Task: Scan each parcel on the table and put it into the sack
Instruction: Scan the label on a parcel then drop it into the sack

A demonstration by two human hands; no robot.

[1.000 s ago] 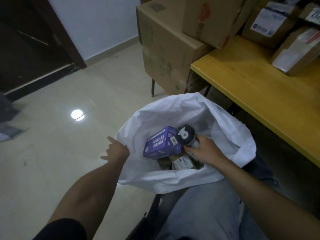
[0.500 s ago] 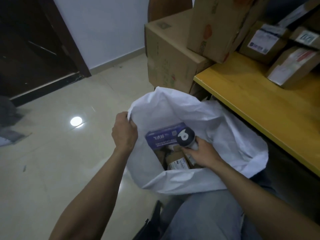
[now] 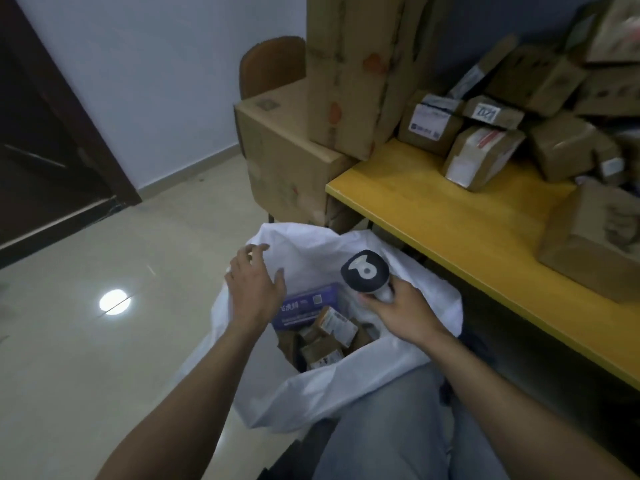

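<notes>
A white sack (image 3: pixel 349 386) stands open on the floor between my knees and the yellow table (image 3: pixel 460 230). Inside lie a purple box (image 3: pixel 308 303) and several small brown parcels (image 3: pixel 332 334). My left hand (image 3: pixel 254 289) hovers over the sack's left rim with fingers spread, holding nothing. My right hand (image 3: pixel 405 310) grips the handle of a black-and-white barcode scanner (image 3: pixel 365 271) above the sack's mouth. Several cardboard parcels (image 3: pixel 481 157) are piled on the table at the back right.
Two large cartons (image 3: pixel 287 161) are stacked at the table's left end, in front of a brown chair (image 3: pixel 272 65). A bigger parcel (image 3: pixel 595 244) sits near the table's right edge. A dark door (image 3: pixel 45 133) is at the left; tiled floor (image 3: pixel 104 341) lies beside the sack.
My left hand has let go of the sack's rim and opened. My right hand has lifted the scanner up out of the sack. The view has swung toward the table.
</notes>
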